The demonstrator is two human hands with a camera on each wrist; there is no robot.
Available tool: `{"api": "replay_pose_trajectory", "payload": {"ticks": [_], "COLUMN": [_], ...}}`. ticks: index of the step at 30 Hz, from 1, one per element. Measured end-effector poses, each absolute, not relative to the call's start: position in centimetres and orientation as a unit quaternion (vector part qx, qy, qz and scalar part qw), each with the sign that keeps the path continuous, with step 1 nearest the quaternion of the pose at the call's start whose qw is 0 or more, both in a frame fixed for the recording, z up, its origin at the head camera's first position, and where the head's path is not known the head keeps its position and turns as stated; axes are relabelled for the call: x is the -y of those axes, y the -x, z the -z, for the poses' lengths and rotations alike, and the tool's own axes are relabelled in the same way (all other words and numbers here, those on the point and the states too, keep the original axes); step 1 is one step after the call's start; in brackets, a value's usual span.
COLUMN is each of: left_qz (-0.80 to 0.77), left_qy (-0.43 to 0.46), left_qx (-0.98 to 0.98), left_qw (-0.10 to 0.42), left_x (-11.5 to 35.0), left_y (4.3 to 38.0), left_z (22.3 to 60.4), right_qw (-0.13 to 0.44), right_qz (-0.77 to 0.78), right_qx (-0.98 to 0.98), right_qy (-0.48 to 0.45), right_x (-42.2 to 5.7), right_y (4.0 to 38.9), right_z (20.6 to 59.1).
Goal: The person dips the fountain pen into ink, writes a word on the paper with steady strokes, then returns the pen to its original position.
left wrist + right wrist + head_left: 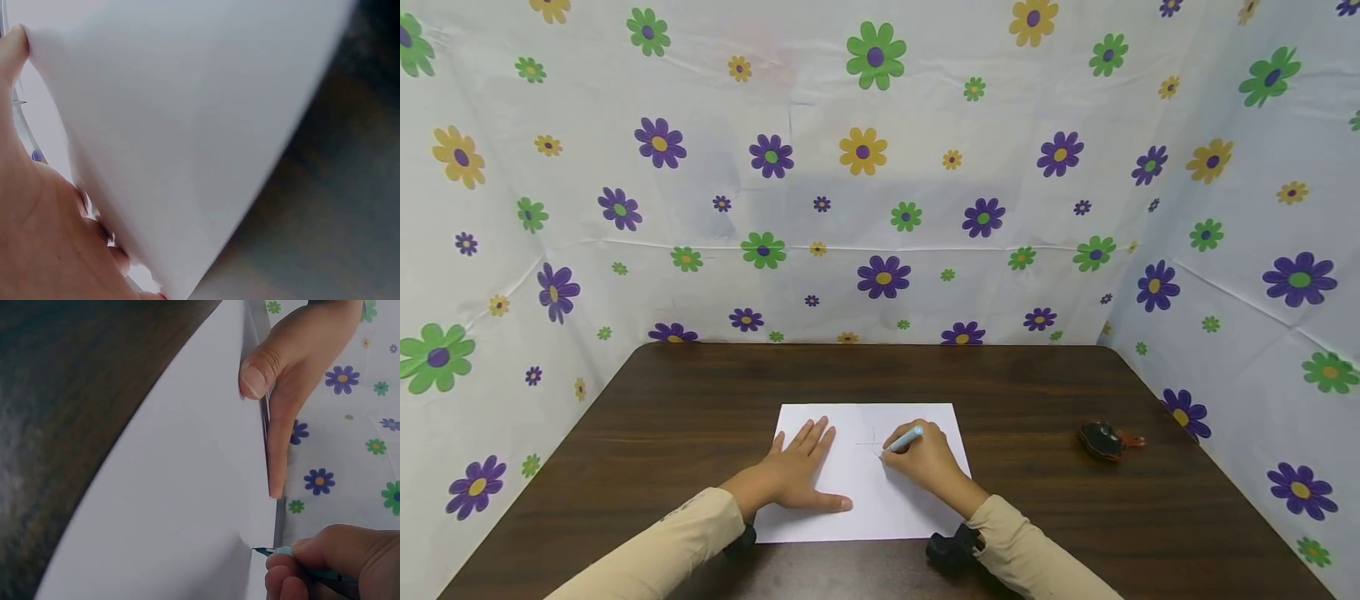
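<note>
A white sheet of paper (865, 508) lies on the brown table, with a few thin lines (872, 437) crossing near its upper middle. My left hand (797, 475) rests flat on the paper's left part, fingers spread and thumb pointing right. My right hand (934, 458) grips a light blue marker (904, 439) over the right part of the paper. In the right wrist view the marker's dark tip (261, 550) meets the paper or hovers just over it; which one I cannot tell. The left wrist view shows the left palm (50, 231) beside the sheet.
A small dark crab-like object with reddish parts (1105, 440) sits on the table (1030, 400) to the right. Black wrist devices, one (953, 547) by the right cuff, hang near the paper's front edge. Flower-printed cloth (880, 192) surrounds the table at the back and sides.
</note>
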State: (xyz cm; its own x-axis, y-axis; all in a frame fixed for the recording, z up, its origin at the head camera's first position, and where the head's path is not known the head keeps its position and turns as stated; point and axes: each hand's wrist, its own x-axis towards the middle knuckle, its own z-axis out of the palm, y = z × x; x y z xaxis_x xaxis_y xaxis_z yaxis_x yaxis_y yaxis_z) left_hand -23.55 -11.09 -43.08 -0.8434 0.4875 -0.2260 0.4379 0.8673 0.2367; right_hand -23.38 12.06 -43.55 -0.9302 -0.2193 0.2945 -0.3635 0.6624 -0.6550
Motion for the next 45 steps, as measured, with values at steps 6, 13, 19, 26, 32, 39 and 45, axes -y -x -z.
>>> {"api": "replay_pose_trajectory", "payload": {"ticks": [6, 13, 19, 26, 32, 39, 45], "left_qz": [-0.088, -0.095, -0.088, -0.097, -0.089, -0.099, -0.095], "left_qy": [-0.242, -0.245, -0.243, -0.244, -0.244, -0.247, -0.249], "left_qx": [-0.957, -0.955, -0.956, -0.956, -0.957, -0.954, -0.955], "left_qw": [0.134, 0.134, 0.137, 0.133, 0.130, 0.136, 0.131], "left_x": [11.1, 11.3, 11.4, 11.4, 11.2, 11.3, 11.5], "left_y": [23.4, 23.6, 23.8, 23.7, 23.4, 23.5, 24.1], "left_z": [43.0, 43.1, 43.7, 43.6, 43.4, 43.4, 44.4], "right_qw": [0.096, 0.091, 0.090, 0.081, 0.059, 0.042, 0.044], "right_qz": [-0.366, -0.361, -0.363, -0.371, -0.372, -0.370, -0.368], "right_qx": [0.910, 0.912, 0.910, 0.908, 0.911, 0.911, 0.912], "right_qy": [-0.170, -0.174, -0.177, -0.178, -0.166, -0.177, -0.178], "right_x": [-12.5, -13.0, -13.4, -14.1, -14.7, -15.2, -15.2], "right_y": [22.9, 22.4, 21.9, 21.4, 20.9, 20.9, 21.1], "right_z": [43.1, 42.9, 42.9, 42.8, 42.6, 42.3, 42.3]}}
